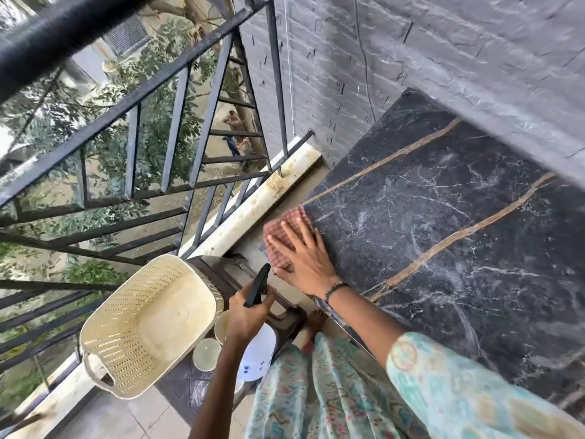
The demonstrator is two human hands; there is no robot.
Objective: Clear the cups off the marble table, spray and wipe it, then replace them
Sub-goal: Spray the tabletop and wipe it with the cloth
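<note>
The right hand (302,258) lies flat, fingers spread, pressing a red-and-white checked cloth (285,234) onto the near left corner of the black marble tabletop (443,223); part of the cloth hangs past the tabletop's edge. A dark beaded band circles that wrist, and the sleeve above it is pale green with a floral print. The left hand (248,307) is closed around the neck of a spray bottle (258,285), of which only the black trigger head shows, held just left of the tabletop and close to the right hand.

The marble surface, veined white and crossed by gold lines, shows pale streaks and carries no cups. Two cream cups (207,354) sit below the left hand on a dark stool (228,277), one largely hidden behind the arm, beside a white plate (258,354) with small blue marks. A cream perforated plastic basket (148,324) rests on the same stool to the left, tilted on its side. Beyond it run a black metal railing (177,128) and a stained pale ledge, with trees below. A grey stone-textured wall (411,52) backs the tabletop.
</note>
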